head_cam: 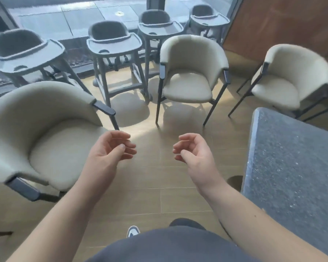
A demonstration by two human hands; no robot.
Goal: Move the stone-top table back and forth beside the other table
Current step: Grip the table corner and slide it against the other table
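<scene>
Right now both hands hang free over the floor (150, 176), the left hand (110, 150) and right hand (193, 150) each with fingers loosely curled and holding nothing. The stone-top table (292, 167) stands at the near right, untouched. To move it well, I would turn right, grip its near edge with both hands and push evenly, keeping clear of the cream chair (292, 76) just beyond it.
</scene>
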